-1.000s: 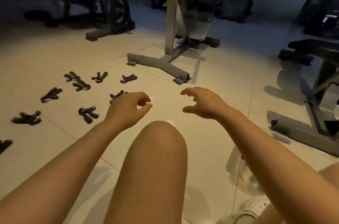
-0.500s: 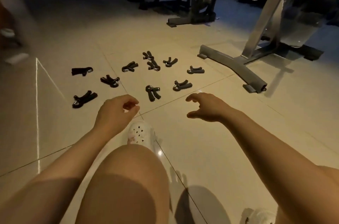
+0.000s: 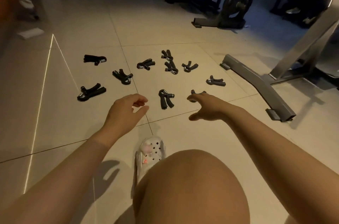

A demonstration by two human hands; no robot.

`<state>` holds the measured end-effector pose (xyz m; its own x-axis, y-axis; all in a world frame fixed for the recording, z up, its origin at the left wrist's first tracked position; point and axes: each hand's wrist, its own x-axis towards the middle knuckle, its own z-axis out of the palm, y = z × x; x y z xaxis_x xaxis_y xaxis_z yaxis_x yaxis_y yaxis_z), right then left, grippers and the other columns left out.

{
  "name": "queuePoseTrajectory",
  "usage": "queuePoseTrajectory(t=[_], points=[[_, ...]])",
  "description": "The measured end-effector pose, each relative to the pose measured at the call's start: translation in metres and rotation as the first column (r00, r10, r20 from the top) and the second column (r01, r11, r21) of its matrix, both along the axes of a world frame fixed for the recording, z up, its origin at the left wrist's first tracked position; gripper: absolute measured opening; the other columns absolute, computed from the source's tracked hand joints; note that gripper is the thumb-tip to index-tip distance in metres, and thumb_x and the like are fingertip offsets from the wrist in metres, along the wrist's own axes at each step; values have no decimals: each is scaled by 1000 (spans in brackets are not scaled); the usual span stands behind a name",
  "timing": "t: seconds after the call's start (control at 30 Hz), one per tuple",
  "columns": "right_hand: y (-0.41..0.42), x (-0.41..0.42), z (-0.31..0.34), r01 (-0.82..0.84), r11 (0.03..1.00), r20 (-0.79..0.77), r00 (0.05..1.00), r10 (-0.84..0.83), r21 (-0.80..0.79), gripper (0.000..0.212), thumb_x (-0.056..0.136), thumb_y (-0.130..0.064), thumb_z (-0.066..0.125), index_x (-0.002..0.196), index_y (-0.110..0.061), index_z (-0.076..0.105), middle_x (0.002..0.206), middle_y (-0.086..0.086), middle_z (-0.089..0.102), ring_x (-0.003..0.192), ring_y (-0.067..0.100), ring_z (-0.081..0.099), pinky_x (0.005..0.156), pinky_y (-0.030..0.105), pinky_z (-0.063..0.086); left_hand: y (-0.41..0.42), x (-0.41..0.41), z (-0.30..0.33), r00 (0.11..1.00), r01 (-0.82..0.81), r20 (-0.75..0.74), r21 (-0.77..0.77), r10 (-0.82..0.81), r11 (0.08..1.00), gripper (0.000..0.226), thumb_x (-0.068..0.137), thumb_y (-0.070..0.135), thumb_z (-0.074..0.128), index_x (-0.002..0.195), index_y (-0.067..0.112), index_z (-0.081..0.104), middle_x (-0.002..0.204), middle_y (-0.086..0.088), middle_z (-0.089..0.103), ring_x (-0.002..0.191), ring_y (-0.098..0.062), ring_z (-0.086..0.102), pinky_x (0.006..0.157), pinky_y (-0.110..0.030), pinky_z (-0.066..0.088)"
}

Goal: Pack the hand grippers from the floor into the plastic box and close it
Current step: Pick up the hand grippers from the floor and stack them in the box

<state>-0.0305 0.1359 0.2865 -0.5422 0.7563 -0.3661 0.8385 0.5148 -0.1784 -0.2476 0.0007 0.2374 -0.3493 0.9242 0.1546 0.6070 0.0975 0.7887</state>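
Over the tiled floor [image 3: 183, 141] both hands have closed on the scattered hand grippers [image 3: 166, 99] — left hand [image 3: 126, 112] loosely curled and empty, right hand [image 3: 207, 107] spread, fingertips reaching one — so collecting is only beginning.

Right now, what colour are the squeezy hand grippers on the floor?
Black, with small silver metal parts; hand grippers show best in the head view.
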Motion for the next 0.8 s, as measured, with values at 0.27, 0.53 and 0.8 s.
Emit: queuePoseTrajectory(t=[0.27,0.53,0.8], points=[[73,-19,-23,66,997,37,997,-65,-44,74,81,-39,71,143,-26,32,142,7,35,125,28,42,103,42,39,81,-19,-15,997,69,-21,-40,-70,997,21,87,25,64,108,24,64,101,7,63,96,-8,57,84,-24,46],[182,6,-97,201,967,8,979,-202,-158,79,81,-35,71,146,-26,28,153,6,22,136,27,31,110,39,32,206,-8,-85,985,166,-20,-208,-174,964,25,87,23,64,111,24,62,108,5,60,102,-10,54,87,-24,41],[275,31,-194,393,887,119,919,-375,-241,81,85,-36,66,150,-26,18,156,8,14,139,33,22,110,40,28,295,-3,-179,970,211,-33,-366,-240,906,32,88,22,62,120,24,58,118,4,54,111,-17,49,85,-23,33]])
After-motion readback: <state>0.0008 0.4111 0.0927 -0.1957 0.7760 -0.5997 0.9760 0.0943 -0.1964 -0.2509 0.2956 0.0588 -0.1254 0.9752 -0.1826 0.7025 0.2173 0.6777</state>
